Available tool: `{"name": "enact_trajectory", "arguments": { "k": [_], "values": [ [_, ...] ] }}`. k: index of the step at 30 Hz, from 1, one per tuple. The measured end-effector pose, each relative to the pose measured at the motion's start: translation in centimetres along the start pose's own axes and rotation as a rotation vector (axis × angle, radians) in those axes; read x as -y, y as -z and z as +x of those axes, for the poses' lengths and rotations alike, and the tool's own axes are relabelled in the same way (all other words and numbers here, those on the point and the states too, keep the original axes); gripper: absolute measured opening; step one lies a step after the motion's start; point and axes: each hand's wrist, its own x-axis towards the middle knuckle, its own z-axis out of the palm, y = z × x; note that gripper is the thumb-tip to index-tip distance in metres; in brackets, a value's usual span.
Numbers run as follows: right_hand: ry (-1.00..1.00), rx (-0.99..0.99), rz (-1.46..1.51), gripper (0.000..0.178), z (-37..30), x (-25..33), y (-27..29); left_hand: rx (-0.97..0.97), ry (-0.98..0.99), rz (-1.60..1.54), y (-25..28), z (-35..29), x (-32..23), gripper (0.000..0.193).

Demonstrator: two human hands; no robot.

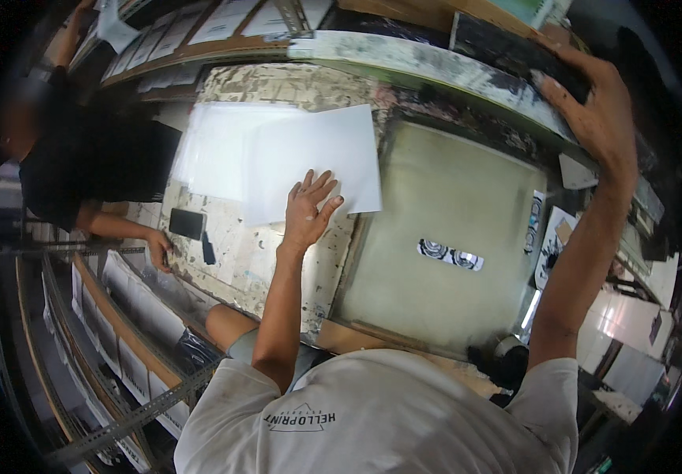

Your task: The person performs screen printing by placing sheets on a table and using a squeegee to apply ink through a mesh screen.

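My left hand [308, 217] lies with its fingers spread on a smooth white sheet [321, 142]. That sheet overlaps other white sheets [218, 150] on a paint-stained worktable [266, 296]. Up at the right, my right hand [597, 114] is closed around the end of a long black, box-like thing [503, 55] at a shelf; its thumb is on the near side and the fingertips are partly hidden behind. Between my arms is a framed, pale greenish panel [443, 189], with a small strip of dark circular patterns [450, 254] on it.
A stained shelf edge [435, 67] runs across the far side. At the left, a person in black [104, 158] has a hand [159, 251] at the table's edge. Near it lie a dark flat rectangle [187, 223] and a small dark piece [208, 249]. Racks [120, 316] stand lower left.
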Motion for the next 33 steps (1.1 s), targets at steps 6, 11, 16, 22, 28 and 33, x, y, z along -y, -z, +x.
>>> {"name": "enact_trajectory", "arguments": {
  "k": [6,11,16,22,28,33],
  "values": [
    [0.036,-0.051,-0.069,0.056,-0.4,-1.9,-0.3,0.199,-0.164,0.184,-8.4,0.4,-2.7,0.055],
    [-0.005,0.03,-0.036,0.049,0.2,4.0,2.5,0.306,-0.421,0.076,-14.5,4.0,-8.2,0.055],
    [0.004,0.112,0.081,0.047,1.2,1.1,1.4,0.417,-0.609,0.011,-19.0,5.6,-13.0,0.057],
    [0.022,0.106,0.157,0.04,1.6,1.6,1.6,0.423,-0.606,0.046,-19.8,3.4,-14.8,0.055],
    [0.013,0.112,0.16,0.036,1.6,1.5,1.5,0.435,-0.584,-0.001,-20.0,1.3,-15.7,0.055],
    [0.032,0.134,0.139,0.038,1.7,1.2,1.2,0.419,-0.588,0.02,-20.3,1.3,-15.7,0.056]
  ]
}}
